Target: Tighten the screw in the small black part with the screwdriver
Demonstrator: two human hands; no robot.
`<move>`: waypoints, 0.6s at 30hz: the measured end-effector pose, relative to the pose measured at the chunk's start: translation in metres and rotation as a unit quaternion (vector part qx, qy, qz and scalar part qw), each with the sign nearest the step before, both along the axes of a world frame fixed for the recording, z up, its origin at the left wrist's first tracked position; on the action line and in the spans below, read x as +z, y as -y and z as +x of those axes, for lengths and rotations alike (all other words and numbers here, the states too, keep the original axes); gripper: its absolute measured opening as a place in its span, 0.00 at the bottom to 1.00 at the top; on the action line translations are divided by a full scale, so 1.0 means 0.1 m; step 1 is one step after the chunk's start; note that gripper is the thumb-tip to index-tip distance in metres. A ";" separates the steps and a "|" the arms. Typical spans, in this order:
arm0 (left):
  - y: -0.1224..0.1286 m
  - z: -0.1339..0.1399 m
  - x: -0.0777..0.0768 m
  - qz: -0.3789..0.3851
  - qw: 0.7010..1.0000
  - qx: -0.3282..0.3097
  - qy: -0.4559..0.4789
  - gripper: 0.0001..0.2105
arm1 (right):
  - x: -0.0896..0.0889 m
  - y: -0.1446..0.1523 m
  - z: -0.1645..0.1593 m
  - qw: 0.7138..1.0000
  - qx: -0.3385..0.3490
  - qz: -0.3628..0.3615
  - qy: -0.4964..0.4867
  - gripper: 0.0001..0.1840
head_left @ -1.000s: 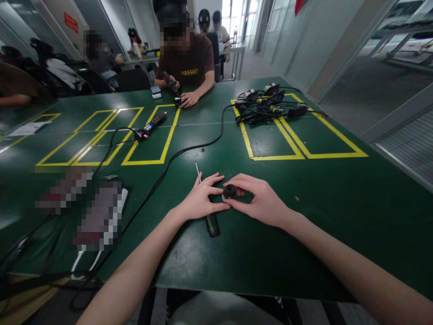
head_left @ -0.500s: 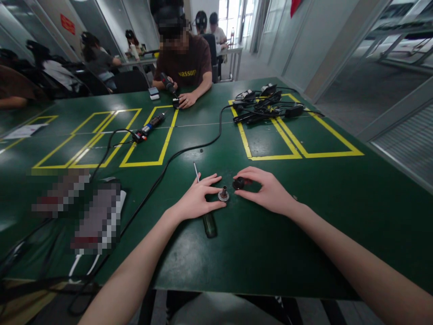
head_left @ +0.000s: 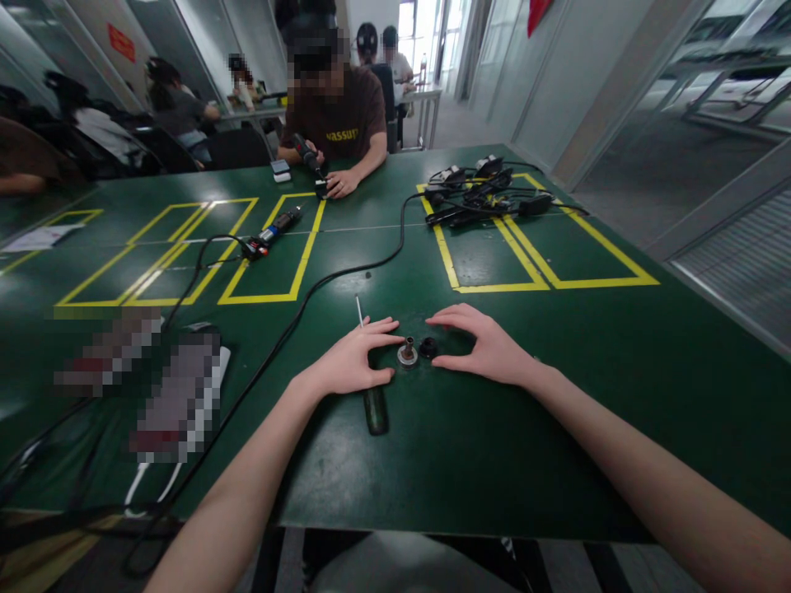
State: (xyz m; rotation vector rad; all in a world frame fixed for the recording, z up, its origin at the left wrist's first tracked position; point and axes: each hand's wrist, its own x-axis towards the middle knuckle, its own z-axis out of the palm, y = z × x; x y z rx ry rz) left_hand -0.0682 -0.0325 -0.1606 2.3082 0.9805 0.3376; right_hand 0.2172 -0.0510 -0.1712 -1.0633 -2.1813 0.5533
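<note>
Now that the black cap is down mid-frame, it's free of the flanged metal shaft; left hand and right hand spread, apart.

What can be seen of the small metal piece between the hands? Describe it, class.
The metal piece has a silvery, disc-like base and a narrower, brownish stem. It stands upright on the green table, left of a black round part; the left grip has its index fingertip beside the stem, contact unclear.
</note>
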 end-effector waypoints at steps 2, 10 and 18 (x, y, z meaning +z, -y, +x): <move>-0.01 -0.01 -0.01 0.005 1.000 -0.005 0.011 0.31 | 0.00 0.02 -0.05 1.000 0.019 0.012 0.002 0.30; -0.02 -0.02 -0.06 0.005 0.999 -0.005 0.036 0.38 | -0.02 0.05 -0.24 0.997 0.058 0.037 0.030 0.34; -0.02 -0.02 -0.03 0.059 0.993 0.076 0.074 0.31 | -0.03 0.10 -0.43 0.992 0.063 0.056 0.097 0.22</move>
